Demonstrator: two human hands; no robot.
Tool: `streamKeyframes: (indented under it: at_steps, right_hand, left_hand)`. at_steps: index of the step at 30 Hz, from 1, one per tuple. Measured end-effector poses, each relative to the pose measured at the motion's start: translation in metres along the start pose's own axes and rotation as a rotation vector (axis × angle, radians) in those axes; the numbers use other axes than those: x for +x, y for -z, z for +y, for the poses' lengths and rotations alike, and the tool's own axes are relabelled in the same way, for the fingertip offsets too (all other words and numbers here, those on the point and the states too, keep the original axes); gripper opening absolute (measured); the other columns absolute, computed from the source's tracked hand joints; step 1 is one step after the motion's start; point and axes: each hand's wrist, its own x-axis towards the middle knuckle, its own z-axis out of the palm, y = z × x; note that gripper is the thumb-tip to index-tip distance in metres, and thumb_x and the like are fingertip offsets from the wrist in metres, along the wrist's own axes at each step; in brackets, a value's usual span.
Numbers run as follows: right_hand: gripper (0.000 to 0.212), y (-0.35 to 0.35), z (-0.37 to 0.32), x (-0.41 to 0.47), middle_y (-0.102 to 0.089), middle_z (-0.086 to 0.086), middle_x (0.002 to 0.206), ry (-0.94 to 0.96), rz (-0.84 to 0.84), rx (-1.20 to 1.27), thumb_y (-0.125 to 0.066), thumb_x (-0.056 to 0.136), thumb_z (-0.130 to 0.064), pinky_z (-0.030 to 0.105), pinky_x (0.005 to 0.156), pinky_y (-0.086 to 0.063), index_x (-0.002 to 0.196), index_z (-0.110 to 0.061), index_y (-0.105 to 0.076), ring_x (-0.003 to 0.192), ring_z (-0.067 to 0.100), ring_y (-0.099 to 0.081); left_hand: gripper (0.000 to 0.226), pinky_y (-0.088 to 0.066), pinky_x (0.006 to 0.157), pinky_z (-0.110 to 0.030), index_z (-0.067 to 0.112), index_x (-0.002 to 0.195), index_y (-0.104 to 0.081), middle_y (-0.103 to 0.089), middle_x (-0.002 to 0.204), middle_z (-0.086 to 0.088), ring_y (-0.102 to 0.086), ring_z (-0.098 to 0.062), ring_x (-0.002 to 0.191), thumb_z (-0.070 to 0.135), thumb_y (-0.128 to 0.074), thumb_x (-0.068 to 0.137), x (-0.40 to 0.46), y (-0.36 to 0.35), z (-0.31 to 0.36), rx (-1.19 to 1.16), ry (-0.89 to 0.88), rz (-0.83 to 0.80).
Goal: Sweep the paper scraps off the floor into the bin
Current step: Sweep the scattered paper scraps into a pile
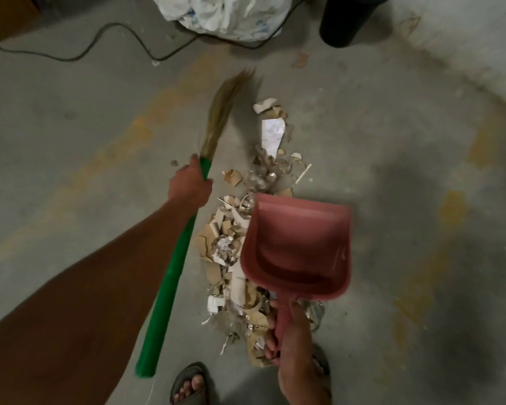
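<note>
The left hand (191, 182) grips the broom (170, 258). The right hand (292, 346) holds the dustpan (298, 247). The long paper scraps pile (231, 247) lies between them.

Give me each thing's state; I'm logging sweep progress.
Left hand: grips the broom.
Broom: raised, bristles blurred.
Right hand: grips the dustpan handle.
Dustpan: held over the scraps, holds no scraps.
Paper scraps: strewn in a line on the floor.
Black bin: upright.
</note>
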Motion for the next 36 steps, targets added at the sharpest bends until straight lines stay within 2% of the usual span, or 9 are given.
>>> streamKeyframes:
  at_steps: [4,8,12,14,18,25,30,33,36]
  right_hand:
    - [0.055,0.039,-0.017,0.017,-0.050,0.004,0.062,0.043,0.021,-0.022,-0.040,0.106,-0.051,0.018,0.038,-0.026,0.106,-0.002,-0.065,0.035,0.015,-0.033]
    - [0.053,0.083,-0.048,0.036,-0.053,0.005,0.064,0.095,0.025,-0.095,-0.037,0.108,-0.046,0.021,0.039,-0.026,0.107,-0.001,-0.066,0.039,0.015,-0.035]
    - [0.056,0.117,-0.072,0.050,-0.052,0.003,0.062,0.113,0.023,-0.123,-0.037,0.108,-0.050,0.021,0.039,-0.027,0.104,-0.003,-0.066,0.039,0.015,-0.034]
    - [0.059,0.129,-0.080,0.054,-0.052,0.005,0.064,0.119,0.012,-0.122,-0.038,0.107,-0.054,0.021,0.041,-0.026,0.104,-0.002,-0.066,0.041,0.015,-0.034]
    - [0.060,0.140,-0.092,0.054,-0.049,0.007,0.064,0.097,0.001,-0.157,-0.040,0.106,-0.058,0.022,0.043,-0.026,0.094,-0.004,-0.063,0.041,0.017,-0.034]
    - [0.048,0.135,-0.106,0.044,-0.050,0.009,0.061,0.115,-0.116,-0.198,-0.038,0.107,-0.049,0.018,0.040,-0.025,0.091,-0.011,-0.063,0.037,0.016,-0.032]
    - [0.047,0.132,-0.111,0.041,-0.048,0.010,0.061,0.162,-0.217,-0.273,-0.036,0.108,-0.043,0.020,0.040,-0.024,0.082,-0.013,-0.061,0.040,0.016,-0.031]
    - [0.046,0.139,-0.107,0.045,-0.049,0.009,0.061,0.168,-0.234,-0.302,-0.036,0.108,-0.044,0.019,0.039,-0.023,0.090,-0.010,-0.062,0.039,0.016,-0.031]
    - [0.048,0.150,-0.103,0.049,-0.051,0.008,0.061,0.160,-0.223,-0.333,-0.036,0.109,-0.043,0.019,0.039,-0.022,0.089,-0.009,-0.063,0.038,0.016,-0.031]
  left_hand:
    - [0.042,-0.053,0.080,-0.046,0.016,0.138,-0.053,-0.066,0.108,-0.014,-0.063,-0.033,0.091,0.028,-0.066,0.100,0.032,-0.023,0.056,0.116,0.010,-0.074]
    - [0.049,-0.058,0.073,-0.041,0.021,0.140,-0.054,-0.062,0.102,-0.013,-0.070,-0.039,0.094,0.014,-0.063,0.092,0.014,-0.065,0.083,0.234,-0.092,-0.192]
    - [0.058,-0.058,0.062,-0.034,0.039,0.151,-0.047,-0.065,0.099,-0.003,-0.067,-0.023,0.079,0.015,-0.057,0.099,-0.044,-0.102,0.066,0.246,-0.140,-0.267]
    - [0.064,-0.059,0.068,-0.035,0.044,0.156,-0.040,-0.069,0.109,-0.003,-0.068,-0.024,0.087,0.020,-0.060,0.100,-0.075,-0.110,0.049,0.213,-0.135,-0.274]
    - [0.068,-0.061,0.079,-0.039,0.044,0.157,-0.035,-0.072,0.116,-0.004,-0.067,-0.021,0.089,0.032,-0.067,0.099,-0.133,-0.099,0.029,0.006,-0.106,-0.195]
    - [0.069,-0.062,0.089,-0.045,0.035,0.158,-0.040,-0.070,0.123,-0.006,-0.069,-0.026,0.091,0.026,-0.073,0.098,-0.173,-0.071,0.027,-0.203,0.146,0.091]
    - [0.050,-0.054,0.070,-0.040,0.021,0.146,-0.047,-0.067,0.106,-0.009,-0.062,-0.024,0.082,0.021,-0.066,0.100,-0.170,-0.072,0.000,-0.146,0.393,0.144]
    - [0.041,-0.047,0.057,-0.031,0.017,0.141,-0.052,-0.062,0.097,-0.008,-0.063,-0.023,0.076,0.017,-0.062,0.101,-0.172,-0.079,-0.013,-0.084,0.566,-0.041]
    - [0.043,-0.047,0.049,-0.026,0.027,0.144,-0.054,-0.063,0.094,-0.007,-0.067,-0.021,0.072,0.015,-0.059,0.103,-0.183,-0.095,-0.013,-0.078,0.529,-0.181]
